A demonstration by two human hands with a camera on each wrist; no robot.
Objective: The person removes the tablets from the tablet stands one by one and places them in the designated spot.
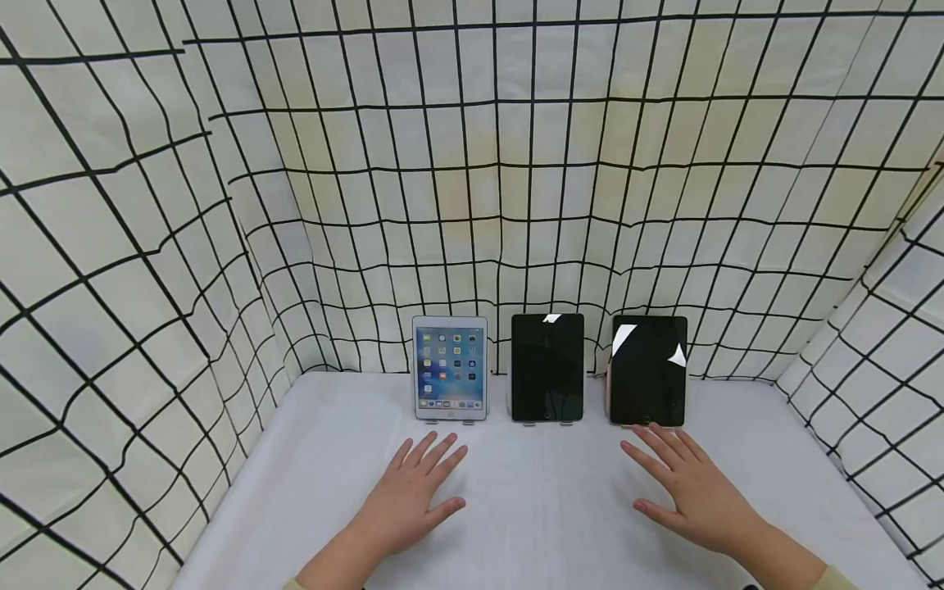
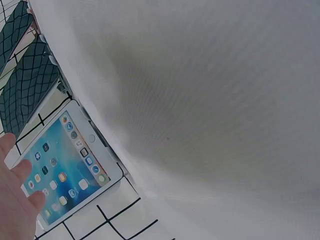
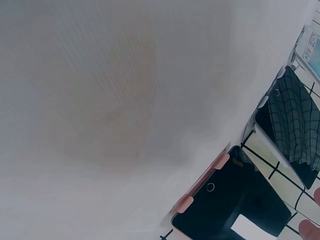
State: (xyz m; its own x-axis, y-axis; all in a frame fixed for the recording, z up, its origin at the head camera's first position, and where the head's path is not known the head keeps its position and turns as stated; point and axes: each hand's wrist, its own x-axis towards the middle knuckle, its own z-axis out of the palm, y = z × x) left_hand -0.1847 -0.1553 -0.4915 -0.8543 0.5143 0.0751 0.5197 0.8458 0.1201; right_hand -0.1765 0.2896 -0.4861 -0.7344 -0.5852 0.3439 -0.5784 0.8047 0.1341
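Observation:
Three tablets stand upright in a row at the back of a white table. The leftmost, a white tablet (image 1: 451, 369), has its screen lit with app icons. In the middle is a black tablet (image 1: 547, 369) with a dark screen. A second dark-screened tablet (image 1: 649, 373) stands at the right on a pink stand (image 3: 186, 202). My left hand (image 1: 413, 500) is held over the table in front of the white tablet, fingers spread and holding nothing. Likewise spread and without anything in it, my right hand (image 1: 689, 492) has its fingertips just below the right tablet's lower edge in the head view.
A white cloth covers the table (image 1: 546, 508). White walls with a black grid (image 1: 501, 188) rise behind the tablets and along both sides. Small stand feet show under the tablets.

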